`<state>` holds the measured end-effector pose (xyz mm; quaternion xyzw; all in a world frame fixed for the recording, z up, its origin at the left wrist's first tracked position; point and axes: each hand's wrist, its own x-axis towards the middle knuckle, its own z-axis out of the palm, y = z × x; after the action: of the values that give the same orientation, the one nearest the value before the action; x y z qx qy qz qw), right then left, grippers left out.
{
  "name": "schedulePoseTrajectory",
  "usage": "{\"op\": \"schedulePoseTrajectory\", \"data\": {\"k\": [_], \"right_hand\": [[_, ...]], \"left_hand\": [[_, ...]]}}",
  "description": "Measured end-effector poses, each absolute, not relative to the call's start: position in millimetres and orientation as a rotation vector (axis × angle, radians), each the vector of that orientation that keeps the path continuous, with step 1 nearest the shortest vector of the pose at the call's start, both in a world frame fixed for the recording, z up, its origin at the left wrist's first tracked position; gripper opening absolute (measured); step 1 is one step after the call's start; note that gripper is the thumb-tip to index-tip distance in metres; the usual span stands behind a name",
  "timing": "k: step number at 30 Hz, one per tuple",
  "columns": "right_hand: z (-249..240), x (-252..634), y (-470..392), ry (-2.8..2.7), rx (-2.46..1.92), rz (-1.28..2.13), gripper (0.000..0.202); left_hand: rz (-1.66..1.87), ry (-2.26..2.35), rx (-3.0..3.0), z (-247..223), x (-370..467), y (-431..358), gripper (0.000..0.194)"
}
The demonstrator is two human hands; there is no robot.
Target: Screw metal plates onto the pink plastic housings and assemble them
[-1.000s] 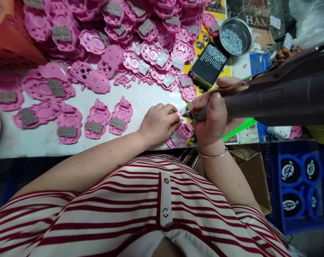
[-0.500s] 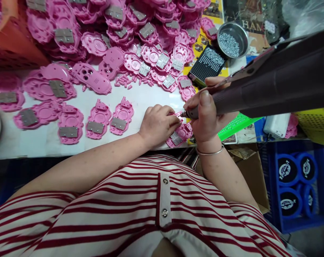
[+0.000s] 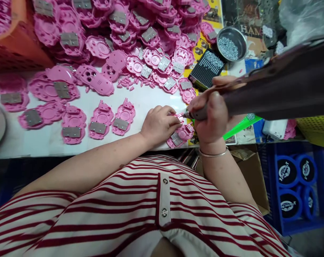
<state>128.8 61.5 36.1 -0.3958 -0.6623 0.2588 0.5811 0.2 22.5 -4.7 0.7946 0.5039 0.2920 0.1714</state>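
My right hand point(image 3: 214, 119) is wrapped round a long dark power screwdriver point(image 3: 274, 82). Its metal tip points left, at a small pink piece point(image 3: 180, 117) on the near table edge. The fingertips of my left hand point(image 3: 158, 125) pinch around that piece, partly covering it; whether the bit touches a screw I cannot tell. Just below the fingers lies a pink plastic casing half point(image 3: 183, 132) with a grey metal plate. To the left of my left hand, more pink casing halves point(image 3: 123, 117) with plates lie in a row.
Pink casings point(image 3: 156, 35) are heaped at the back beside an orange basket point(image 3: 19, 39). Small screws fill a metal bowl point(image 3: 242, 48) and lie on a black perforated tray point(image 3: 202, 73). A green tray point(image 3: 240, 127) sits under the tool; a blue crate point(image 3: 271, 200) stands lower right.
My right hand and the screwdriver have shifted slightly right, and the tool's rear end sits a little lower. My left hand stays at the same piece. The view has shifted slightly.
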Motion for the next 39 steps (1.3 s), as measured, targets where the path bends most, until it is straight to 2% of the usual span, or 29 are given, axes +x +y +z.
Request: {"op": "schedulePoseTrajectory", "data": {"k": [5, 10, 19, 29, 36, 39], "right_hand": [[61.0, 123.4, 52.1, -1.374, -0.733, 0.525, 0.027], [63.5, 124.7, 47.5, -1.325, -0.607, 0.549, 0.021], [61.0, 126.7, 42.2, -1.301, -0.465, 0.666, 0.023], [59.1, 128.0, 44.0, -1.346, -0.5, 0.653, 0.024], [72.3, 135.7, 36.8, -1.253, -0.617, 0.549, 0.013], [71.3, 138.4, 36.0, -1.192, -0.71, 0.514, 0.017]], "left_hand": [[1.029, 1.365, 2.109, -10.9, -2.0, 27.8, 0.013], [1.011, 1.369, 2.082, -9.5, -2.5, 28.0, 0.013], [0.974, 1.365, 2.103, -7.0, -3.1, 26.8, 0.016], [0.924, 1.363, 2.198, -0.6, -3.6, 23.0, 0.022], [0.789, 1.519, 2.126, 2.3, -1.2, 22.6, 0.049], [0.708, 1.544, 2.157, 2.9, 0.4, 24.0, 0.055]]}}
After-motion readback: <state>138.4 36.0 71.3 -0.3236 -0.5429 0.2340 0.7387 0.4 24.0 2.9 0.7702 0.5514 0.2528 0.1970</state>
